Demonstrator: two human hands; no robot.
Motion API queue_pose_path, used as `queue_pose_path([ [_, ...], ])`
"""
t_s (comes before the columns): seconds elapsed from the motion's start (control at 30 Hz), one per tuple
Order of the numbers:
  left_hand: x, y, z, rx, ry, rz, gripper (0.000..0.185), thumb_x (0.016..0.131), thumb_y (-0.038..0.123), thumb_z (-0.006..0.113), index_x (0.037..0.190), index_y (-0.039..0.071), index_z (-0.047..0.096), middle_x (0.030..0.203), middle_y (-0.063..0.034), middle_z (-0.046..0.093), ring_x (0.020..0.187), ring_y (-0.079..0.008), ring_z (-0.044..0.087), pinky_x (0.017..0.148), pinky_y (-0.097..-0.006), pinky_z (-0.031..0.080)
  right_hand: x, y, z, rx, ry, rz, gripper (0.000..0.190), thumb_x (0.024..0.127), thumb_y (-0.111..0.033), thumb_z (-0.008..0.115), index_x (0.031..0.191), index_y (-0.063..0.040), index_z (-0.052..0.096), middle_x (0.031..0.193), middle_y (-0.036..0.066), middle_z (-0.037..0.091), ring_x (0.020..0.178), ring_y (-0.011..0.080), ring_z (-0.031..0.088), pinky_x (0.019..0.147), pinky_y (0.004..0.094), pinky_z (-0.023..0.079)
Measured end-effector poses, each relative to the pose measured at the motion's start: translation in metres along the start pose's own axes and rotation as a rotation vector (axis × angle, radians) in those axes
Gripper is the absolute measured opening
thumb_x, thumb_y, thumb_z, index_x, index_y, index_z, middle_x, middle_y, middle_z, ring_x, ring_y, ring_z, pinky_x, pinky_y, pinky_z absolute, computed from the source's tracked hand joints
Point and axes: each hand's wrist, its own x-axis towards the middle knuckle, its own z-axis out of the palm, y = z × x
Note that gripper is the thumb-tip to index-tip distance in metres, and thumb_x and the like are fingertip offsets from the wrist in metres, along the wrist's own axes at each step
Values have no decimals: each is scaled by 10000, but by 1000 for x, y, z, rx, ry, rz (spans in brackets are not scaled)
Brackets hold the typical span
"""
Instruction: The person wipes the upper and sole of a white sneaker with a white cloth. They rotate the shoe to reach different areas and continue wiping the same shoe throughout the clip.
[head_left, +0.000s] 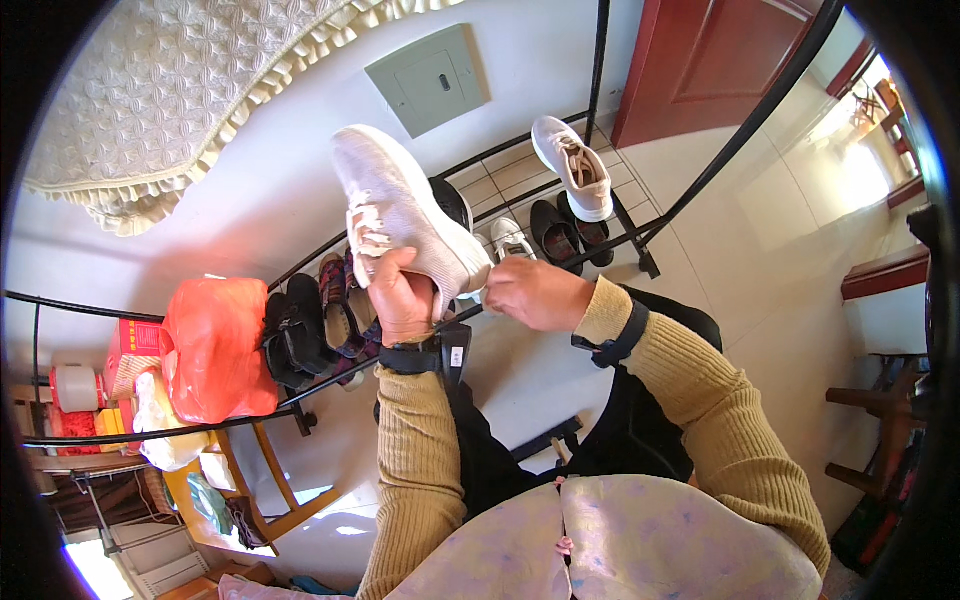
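A pale grey-beige knit sneaker (409, 202) with a thick white sole is held up, toe pointing to the far left. My left hand (402, 296) grips it at the opening, thumb by the cream laces and fingers inside. At the heel end of the sole, the curled fingers of my right hand (536, 294) pinch a small pale piece (491, 306), possibly cloth or tissue, mostly hidden by the fingers. A matching sneaker (576, 166) rests on the right end of the black metal rack (499, 187).
Dark flat shoes (555, 232), white shoes (511, 236), black shoes (294, 330) and patterned shoes (341, 315) line the rack. An orange-red plastic bag (217, 349) sits left. A black pole (750, 124) rises at right, before a red door (720, 67). A wooden stool (874, 435) stands lower right.
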Motion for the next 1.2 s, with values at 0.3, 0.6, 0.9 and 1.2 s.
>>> queue_pose_path([
  [0.3,-12,-16,10,174,-92,-23,709,710,-80,464,1396,79,380,1318,-106,506,1201,-292,500,1053,-406,382,28,9,-29,112,682,177,158,817,-24,650,974,-15,642,933,127,625,859,304,610,768,375,501],
  [0.6,-12,-10,6,116,-58,65,702,686,-63,468,1374,56,397,1286,-106,509,1177,-287,507,1033,-411,398,12,6,11,-64,455,20,84,769,-7,646,827,-21,587,876,98,562,851,294,572,714,368,495],
  [0.9,7,0,-11,-13,30,153,597,721,45,547,1311,28,456,1236,-126,553,1138,-316,531,1017,-455,402,7,3,-2,170,568,141,152,838,-33,674,982,-9,630,949,98,622,879,200,619,740,301,521],
  [1.2,-6,-28,6,44,-91,9,599,760,7,500,1353,38,419,1288,-128,520,1186,-313,504,1049,-440,379,31,2,-8,153,750,278,146,843,-52,681,987,-33,678,1026,96,626,902,200,612,750,299,524],
])
